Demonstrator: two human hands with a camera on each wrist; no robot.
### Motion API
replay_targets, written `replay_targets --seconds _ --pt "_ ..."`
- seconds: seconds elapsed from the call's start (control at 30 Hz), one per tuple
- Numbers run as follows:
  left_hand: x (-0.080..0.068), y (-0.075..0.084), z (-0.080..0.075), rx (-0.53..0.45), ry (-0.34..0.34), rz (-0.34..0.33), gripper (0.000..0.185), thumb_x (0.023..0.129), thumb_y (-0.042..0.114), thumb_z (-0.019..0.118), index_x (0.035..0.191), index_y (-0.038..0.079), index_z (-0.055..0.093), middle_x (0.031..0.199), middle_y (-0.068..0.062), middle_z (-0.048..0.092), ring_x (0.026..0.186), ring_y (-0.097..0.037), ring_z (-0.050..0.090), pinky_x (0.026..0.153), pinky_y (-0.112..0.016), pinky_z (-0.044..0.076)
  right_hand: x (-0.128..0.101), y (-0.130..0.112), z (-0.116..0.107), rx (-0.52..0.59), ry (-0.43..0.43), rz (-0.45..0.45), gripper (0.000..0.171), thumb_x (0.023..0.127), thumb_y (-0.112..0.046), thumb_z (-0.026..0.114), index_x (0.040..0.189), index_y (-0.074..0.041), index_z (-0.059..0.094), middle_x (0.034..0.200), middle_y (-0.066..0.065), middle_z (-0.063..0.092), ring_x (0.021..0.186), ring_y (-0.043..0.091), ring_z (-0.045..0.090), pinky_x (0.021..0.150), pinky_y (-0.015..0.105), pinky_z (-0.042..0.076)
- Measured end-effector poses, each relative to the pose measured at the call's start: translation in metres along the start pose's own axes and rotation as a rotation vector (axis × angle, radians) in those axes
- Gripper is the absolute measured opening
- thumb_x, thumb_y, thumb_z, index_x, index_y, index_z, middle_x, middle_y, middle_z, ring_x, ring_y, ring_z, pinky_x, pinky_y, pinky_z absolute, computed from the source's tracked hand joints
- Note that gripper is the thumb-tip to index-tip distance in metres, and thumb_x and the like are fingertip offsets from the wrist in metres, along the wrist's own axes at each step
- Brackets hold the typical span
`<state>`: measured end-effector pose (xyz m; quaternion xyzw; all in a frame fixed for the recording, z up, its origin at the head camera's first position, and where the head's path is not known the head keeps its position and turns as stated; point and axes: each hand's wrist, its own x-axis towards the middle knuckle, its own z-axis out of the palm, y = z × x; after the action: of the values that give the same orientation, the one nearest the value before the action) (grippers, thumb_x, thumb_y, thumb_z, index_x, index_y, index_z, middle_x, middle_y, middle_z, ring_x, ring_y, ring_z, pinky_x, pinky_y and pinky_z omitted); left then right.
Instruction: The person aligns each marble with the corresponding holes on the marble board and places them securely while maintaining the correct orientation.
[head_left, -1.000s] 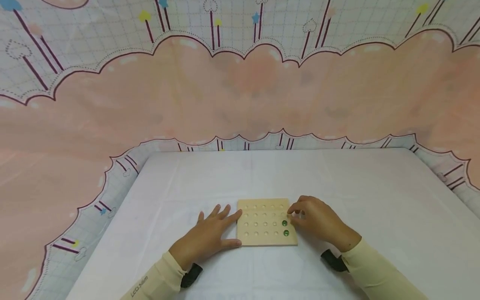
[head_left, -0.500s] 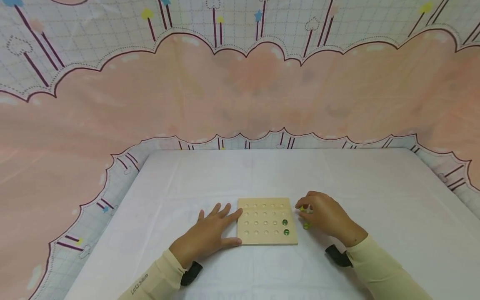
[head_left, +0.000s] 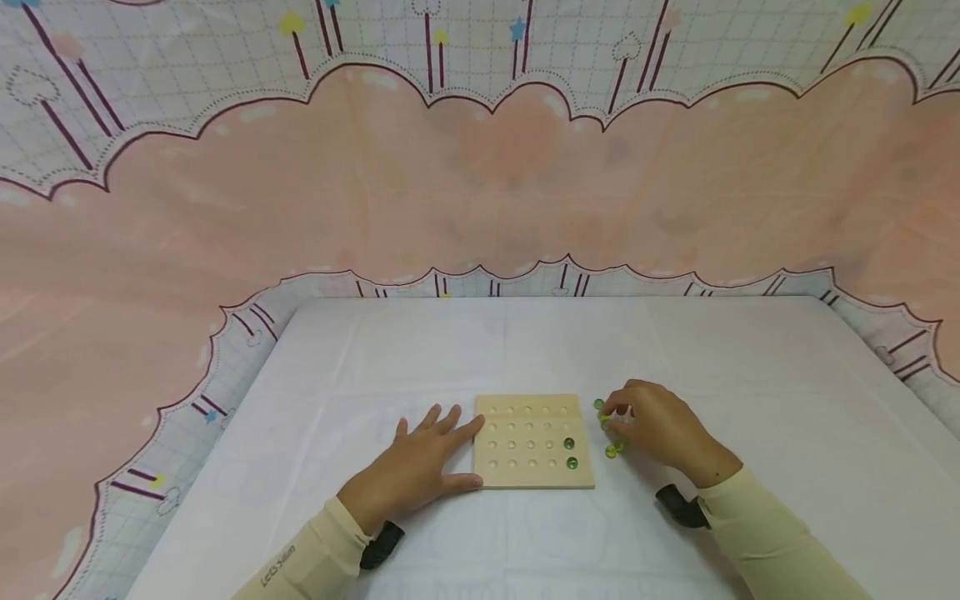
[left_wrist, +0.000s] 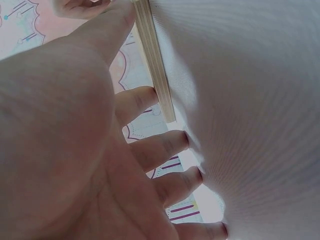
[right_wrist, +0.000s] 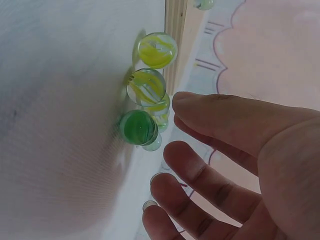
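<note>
A pale wooden board with rows of round dimples lies flat on the table; two green marbles sit in its right column. My left hand is spread at the board's left side, thumb and index finger touching its edge. In the left wrist view, the fingertips meet the white cloth beside the board's side. My right hand is right of the board, thumb and fingertips close to loose marbles. The right wrist view shows yellow-swirled marbles and a dark green marble clustered before the parted fingers.
White cloth covers the table. A patterned curtain rises behind its far edge and hangs along both sides. A black strap is on the left wrist, and another black strap is on the right.
My right hand has moved right, away from the board's right edge to the loose marbles, exposing several of them. The left hand stays on the board's edge.
</note>
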<state>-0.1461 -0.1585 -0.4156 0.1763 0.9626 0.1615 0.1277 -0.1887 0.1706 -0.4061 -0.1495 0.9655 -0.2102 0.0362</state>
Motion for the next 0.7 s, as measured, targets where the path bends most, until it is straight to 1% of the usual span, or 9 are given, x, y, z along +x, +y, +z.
replay_targets --seconds 0.13,0.43,0.7 --pt "-0.0007 -0.0009 0.0001 -0.005 0.0 0.004 0.082 0.085 0.06 0.069 0.155 0.032 0.037 0.164 -0.01 0.03 0.154 -0.039 0.019 0.113 -0.076 0.015 -0.0002 0.0014 0.0011 0.0 0.004 -0.017 0.008 0.083 -0.009 0.078 0.088 -0.014 0.077 0.084 -0.003 0.066 0.076 0.014 0.056 0.064 0.03 0.047" --pt "-0.0005 -0.0008 0.0006 0.0 0.0 0.005 0.082 0.085 0.06 0.068 0.155 0.032 0.038 0.163 -0.01 0.031 0.154 -0.039 0.02 0.113 -0.076 0.016 0.0008 0.0033 0.0047 0.001 -0.002 -0.003 0.008 0.082 -0.008 0.079 0.086 -0.015 0.077 0.082 -0.002 0.065 0.075 0.014 0.055 0.064 0.03 0.047" --pt "-0.0008 -0.0004 0.0007 -0.001 0.0 0.005 0.082 0.085 0.061 0.068 0.155 0.032 0.038 0.163 -0.01 0.031 0.154 -0.039 0.02 0.113 -0.075 0.016 0.0012 0.004 0.0065 0.002 -0.002 -0.003 0.008 0.082 -0.008 0.079 0.087 -0.013 0.077 0.081 -0.002 0.065 0.073 0.014 0.055 0.064 0.028 0.046"
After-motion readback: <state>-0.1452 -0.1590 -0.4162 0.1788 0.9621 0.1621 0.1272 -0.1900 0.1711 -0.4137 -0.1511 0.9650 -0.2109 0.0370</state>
